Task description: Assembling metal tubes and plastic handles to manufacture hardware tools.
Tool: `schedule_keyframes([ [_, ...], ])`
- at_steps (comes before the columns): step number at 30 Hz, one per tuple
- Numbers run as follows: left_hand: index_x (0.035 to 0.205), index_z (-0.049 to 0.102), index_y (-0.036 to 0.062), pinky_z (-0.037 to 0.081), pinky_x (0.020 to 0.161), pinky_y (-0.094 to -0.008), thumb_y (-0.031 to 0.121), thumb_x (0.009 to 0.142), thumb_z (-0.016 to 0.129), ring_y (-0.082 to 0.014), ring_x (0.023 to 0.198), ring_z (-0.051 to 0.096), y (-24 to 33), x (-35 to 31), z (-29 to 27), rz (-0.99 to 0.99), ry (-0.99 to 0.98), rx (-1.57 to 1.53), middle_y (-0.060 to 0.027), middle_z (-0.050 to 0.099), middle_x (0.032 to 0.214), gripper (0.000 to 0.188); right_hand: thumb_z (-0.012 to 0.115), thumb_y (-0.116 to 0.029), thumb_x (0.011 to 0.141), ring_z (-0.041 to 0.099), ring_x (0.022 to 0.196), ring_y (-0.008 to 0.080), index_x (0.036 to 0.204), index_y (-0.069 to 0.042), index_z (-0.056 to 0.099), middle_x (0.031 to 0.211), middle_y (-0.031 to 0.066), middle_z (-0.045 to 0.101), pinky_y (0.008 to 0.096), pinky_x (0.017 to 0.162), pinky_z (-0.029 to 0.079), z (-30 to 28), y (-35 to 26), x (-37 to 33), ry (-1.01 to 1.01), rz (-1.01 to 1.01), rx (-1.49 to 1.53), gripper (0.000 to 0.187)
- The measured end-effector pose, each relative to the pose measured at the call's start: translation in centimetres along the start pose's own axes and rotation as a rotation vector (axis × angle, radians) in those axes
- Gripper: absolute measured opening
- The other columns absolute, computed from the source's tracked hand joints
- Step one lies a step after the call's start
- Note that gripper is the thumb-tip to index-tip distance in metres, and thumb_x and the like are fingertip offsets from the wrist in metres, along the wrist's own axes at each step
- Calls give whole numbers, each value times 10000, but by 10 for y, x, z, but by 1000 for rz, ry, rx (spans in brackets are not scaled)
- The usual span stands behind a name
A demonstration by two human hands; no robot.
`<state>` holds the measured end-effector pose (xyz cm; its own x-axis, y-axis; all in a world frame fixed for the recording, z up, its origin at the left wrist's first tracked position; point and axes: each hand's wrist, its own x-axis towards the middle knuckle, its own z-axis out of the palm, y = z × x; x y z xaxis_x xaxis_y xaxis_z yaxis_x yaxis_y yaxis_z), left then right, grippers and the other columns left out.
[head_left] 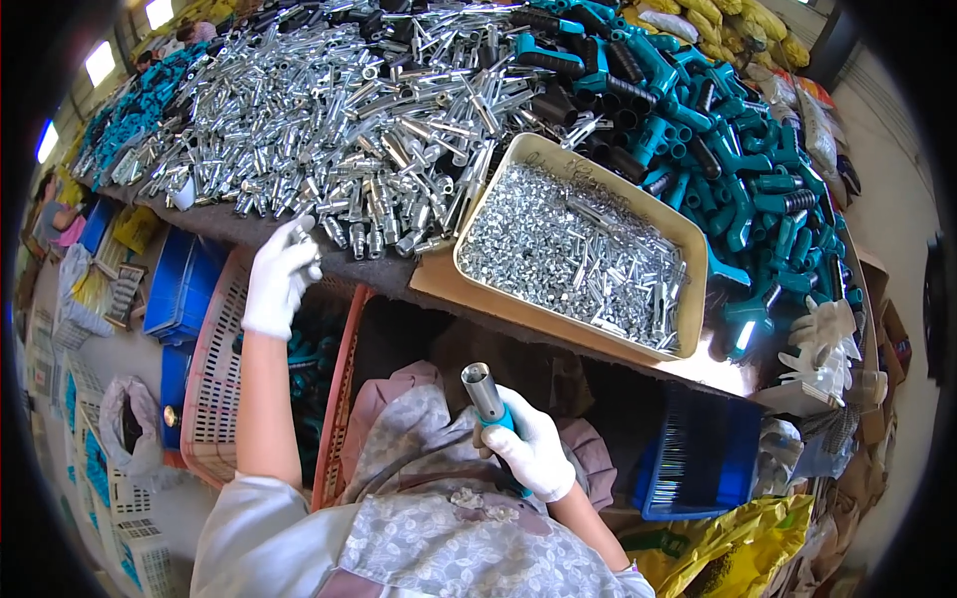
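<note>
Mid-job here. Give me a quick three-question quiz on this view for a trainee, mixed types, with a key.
1. Multiple choice. What is in the right hand?
A) a yellow sack
B) a teal-handled metal tube
C) a cardboard box

2. True or false. The left hand and the right hand both wear white gloves.

3. Fill the gap. Going left to right, the cream tray lies between the heap of shiny metal parts and a pile of mostly ____ handles.

Key: 1: B. 2: True. 3: teal.
</note>
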<state>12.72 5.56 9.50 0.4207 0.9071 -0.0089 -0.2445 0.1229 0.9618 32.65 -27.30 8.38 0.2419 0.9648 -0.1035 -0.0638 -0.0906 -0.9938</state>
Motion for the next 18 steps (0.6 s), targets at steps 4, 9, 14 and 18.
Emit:
schedule_keyframes([
  [4, 1158, 625, -21, 560, 739, -282, 26, 838, 697, -144, 816, 651, 5, -85, 81, 35, -285, 232, -71, 646, 969, 331, 719, -229, 895, 615, 847, 113, 1368, 13, 523, 955, 49, 659, 297, 792, 515, -1, 1, 7, 68, -91, -223, 566],
  [9, 1109, 652, -20, 534, 773, -256, 26, 834, 751, -103, 892, 664, 2, -121, 111, -64, -493, 268, -67, 705, 936, 295, 775, -199, 782, 624, 744, 348, 1310, -50, 597, 848, 116, 619, 383, 675, 518, 5, -5, 12, 177, -304, -611, 577],
  [14, 1060, 646, -24, 533, 737, -263, 16, 848, 742, -99, 878, 660, -1, -127, 121, -203, -412, 471, -80, 699, 933, 236, 771, -145, 747, 635, 728, 326, 1258, -76, 639, 832, 123, 620, 407, 632, 504, 4, -11, 6, 304, -360, -979, 532],
  [18, 1024, 657, -14, 527, 721, -260, -50, 815, 707, -106, 818, 647, 5, -123, 117, 61, -701, 458, -81, 666, 969, 217, 739, -278, 849, 638, 746, 272, 1190, -56, 652, 855, 126, 635, 349, 667, 503, -16, -12, 0, 83, -245, -591, 416],
])
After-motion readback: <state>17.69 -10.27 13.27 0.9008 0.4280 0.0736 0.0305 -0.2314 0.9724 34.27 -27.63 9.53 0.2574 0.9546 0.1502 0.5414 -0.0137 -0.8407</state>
